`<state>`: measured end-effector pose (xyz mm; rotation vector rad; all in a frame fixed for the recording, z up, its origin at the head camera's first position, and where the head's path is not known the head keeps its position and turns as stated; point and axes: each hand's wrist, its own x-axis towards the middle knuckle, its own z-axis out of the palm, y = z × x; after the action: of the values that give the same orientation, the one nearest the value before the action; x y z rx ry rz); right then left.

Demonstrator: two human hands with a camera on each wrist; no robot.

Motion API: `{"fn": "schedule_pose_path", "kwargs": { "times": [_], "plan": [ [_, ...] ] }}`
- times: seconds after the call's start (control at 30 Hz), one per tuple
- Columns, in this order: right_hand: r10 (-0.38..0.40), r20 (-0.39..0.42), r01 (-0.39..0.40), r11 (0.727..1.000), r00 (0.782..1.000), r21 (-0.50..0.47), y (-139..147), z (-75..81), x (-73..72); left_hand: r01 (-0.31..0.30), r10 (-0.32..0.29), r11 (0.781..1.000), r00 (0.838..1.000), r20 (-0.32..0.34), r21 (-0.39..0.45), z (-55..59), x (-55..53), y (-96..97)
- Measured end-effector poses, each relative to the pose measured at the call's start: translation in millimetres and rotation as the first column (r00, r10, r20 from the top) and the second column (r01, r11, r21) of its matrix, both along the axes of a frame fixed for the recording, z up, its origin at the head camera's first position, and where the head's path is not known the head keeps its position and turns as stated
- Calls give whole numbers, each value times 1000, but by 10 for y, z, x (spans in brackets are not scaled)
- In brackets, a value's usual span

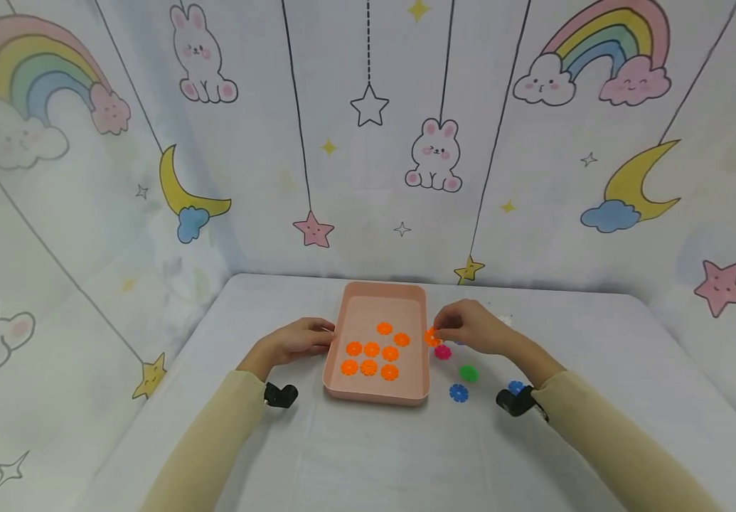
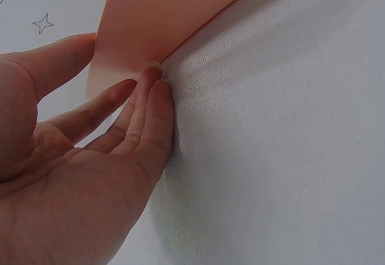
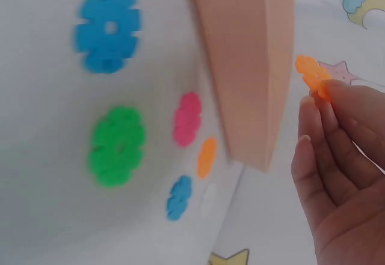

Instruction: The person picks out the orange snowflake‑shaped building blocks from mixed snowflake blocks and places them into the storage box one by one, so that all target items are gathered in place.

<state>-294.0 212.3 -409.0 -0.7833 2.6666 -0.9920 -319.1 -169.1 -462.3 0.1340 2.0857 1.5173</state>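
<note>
A peach-pink tray lies on the white table with several orange snowflake discs flat inside it. At its left side rests my left hand; in the left wrist view its fairly straight fingers touch the outer wall low down, near the tabletop. My right hand is by the tray's right rim. Between thumb and fingertips it pinches one orange snowflake disc, which the right wrist view shows raised above the tray's edge.
To the right of the tray lie a pink disc, a green disc and a blue disc. Another blue disc is near my right wrist. The right wrist view also shows a loose orange disc. A patterned curtain hangs behind.
</note>
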Motion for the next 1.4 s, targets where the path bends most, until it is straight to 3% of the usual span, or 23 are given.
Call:
{"fn": "schedule_pose_path", "kwargs": {
  "times": [0.17, 0.33, 0.5, 0.8, 1.03, 1.2, 1.4],
  "plan": [
    [-13, -41, 13, 1000, 999, 1, -233, -8, -254, 5, -5, 1000, 1000, -3, 3, 9, -5, -13],
    [-18, -110, 26, 997, 994, 69, -449, -118, -490, 0, 0, 1000, 1000, -2, -6, 7, 3, -13],
    [-26, -140, 39, 995, 990, 91, -580, -249, -637, -2, 2, 1000, 1000, 3, -10, 3, 16, -4],
    [-77, -83, 86, 989, 994, 118, -633, -401, -740, 8, -8, 1000, 1000, 7, -1, 10, 11, -3],
    [-66, -129, 91, 977, 989, 193, -660, -483, -786, -5, 5, 1000, 1000, 18, -9, 20, 10, -5],
    [-47, -147, 81, 967, 988, 241, -691, -445, -782, -15, 15, 1000, 1000, 22, -8, 31, 20, -1],
    [-76, -93, 92, 979, 993, 184, -674, -365, -725, -4, 4, 1000, 1000, 27, 1, 57, 25, 6]
  ]
}}
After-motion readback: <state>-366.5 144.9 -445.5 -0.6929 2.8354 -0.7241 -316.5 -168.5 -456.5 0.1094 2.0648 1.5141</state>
